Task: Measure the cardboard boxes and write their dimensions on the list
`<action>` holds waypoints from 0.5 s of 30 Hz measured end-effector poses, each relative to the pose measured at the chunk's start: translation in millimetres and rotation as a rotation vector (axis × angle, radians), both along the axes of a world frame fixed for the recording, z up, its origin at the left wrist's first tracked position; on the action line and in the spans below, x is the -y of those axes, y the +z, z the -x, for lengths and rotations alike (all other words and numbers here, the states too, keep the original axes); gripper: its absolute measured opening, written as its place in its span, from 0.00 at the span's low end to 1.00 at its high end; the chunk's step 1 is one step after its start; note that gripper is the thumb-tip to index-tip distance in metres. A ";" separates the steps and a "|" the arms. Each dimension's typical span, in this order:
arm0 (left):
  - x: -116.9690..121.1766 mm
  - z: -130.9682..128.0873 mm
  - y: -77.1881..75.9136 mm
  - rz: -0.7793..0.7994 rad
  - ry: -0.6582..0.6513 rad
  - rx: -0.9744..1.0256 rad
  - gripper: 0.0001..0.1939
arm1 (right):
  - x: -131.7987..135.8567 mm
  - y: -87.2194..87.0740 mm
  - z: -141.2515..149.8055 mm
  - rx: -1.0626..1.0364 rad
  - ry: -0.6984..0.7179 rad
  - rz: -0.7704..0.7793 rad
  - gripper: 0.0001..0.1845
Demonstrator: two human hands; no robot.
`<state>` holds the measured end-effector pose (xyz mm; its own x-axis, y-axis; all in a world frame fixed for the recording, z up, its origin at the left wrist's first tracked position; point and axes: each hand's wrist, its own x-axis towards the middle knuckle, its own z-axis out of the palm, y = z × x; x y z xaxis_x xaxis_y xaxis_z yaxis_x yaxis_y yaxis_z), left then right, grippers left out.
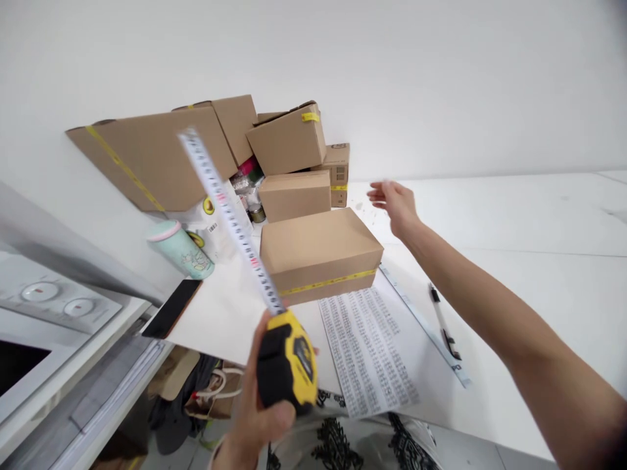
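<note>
1. One hand, the left (247, 427), wraps around the yellow-and-black tape measure (302, 359), its thumb against the case, raised over the near edge of the table (539, 307).
2. Out of the case, the blade (236, 228) slants long and straight, up and to the left; drawing it out looks done.
3. Its blurred far end seems to hang in the air in front of the large carton (157, 153); I judge that no length is being read off cardboard yet.
4. The right hand (400, 207) has its fingers loosely curled, nothing visible in them, beyond the right side of the nearest box (318, 241) and apparently apart from it.
5. That box sits on the table, a yellow strip (328, 282) across its front, the printed sheet (365, 352) just before it.
6. Farther right lie the ruler (424, 326) and pen (439, 313), neither in hand; whether anything is written down, I cannot tell.
</note>
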<state>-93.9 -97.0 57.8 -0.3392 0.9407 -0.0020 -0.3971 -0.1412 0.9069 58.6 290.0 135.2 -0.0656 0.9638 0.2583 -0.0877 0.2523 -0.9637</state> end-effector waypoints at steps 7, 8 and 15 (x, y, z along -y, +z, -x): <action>-40.9 71.9 -16.9 0.007 0.107 -0.090 0.51 | 82.2 -68.0 -70.0 0.290 0.351 0.263 0.24; -46.2 75.3 -9.8 -0.015 0.096 -0.078 0.48 | 90.7 -63.8 -71.1 0.303 0.429 0.236 0.24; -53.0 76.5 76.4 -0.275 0.140 -0.130 0.44 | 108.7 19.7 -69.1 0.363 0.269 -0.026 0.25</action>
<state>-170.4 -44.0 134.1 -0.4458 0.8444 0.2970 -0.2401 -0.4325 0.8691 127.6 181.3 154.9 -0.4038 0.8935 0.1966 0.1887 0.2916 -0.9377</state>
